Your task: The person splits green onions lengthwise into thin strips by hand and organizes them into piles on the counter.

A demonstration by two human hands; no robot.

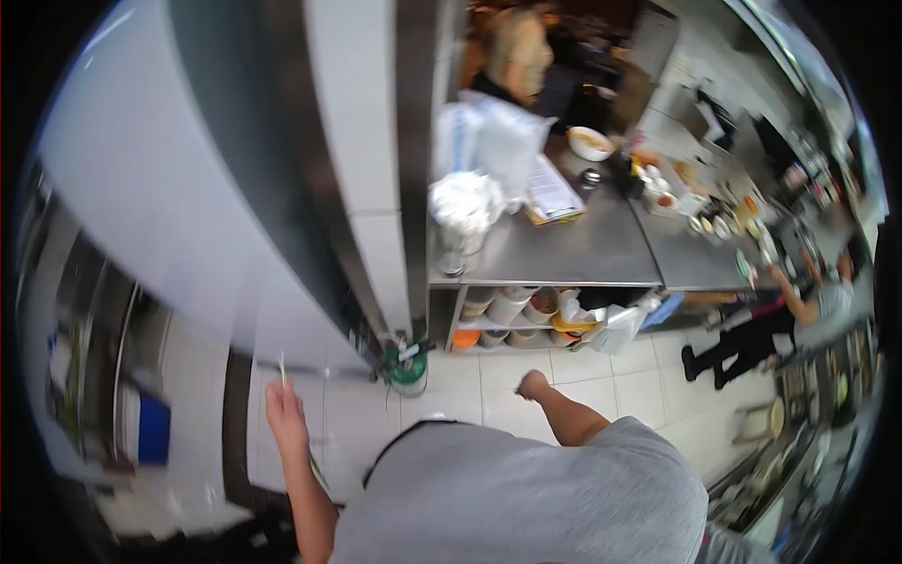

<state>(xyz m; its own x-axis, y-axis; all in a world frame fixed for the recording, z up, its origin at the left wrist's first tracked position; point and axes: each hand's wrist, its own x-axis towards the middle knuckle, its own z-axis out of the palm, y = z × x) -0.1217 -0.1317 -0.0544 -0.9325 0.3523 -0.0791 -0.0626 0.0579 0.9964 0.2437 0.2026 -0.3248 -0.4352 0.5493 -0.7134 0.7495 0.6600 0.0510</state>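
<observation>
A thin pale stalk sticks up out of my left hand, whose fingers are closed around it. Below the hand, a thin green length shows beside my forearm. My right hand is curled into a loose fist over the tiled floor, in front of the steel counter, and nothing shows sticking out of it. A green cylinder-like container stands on the floor between my two hands, by the foot of the wall.
A steel counter bears plastic bags, papers, a white bowl and several food containers. Tubs stand on shelves below. One person works at the counter's right; another stands behind it. A stool is at right.
</observation>
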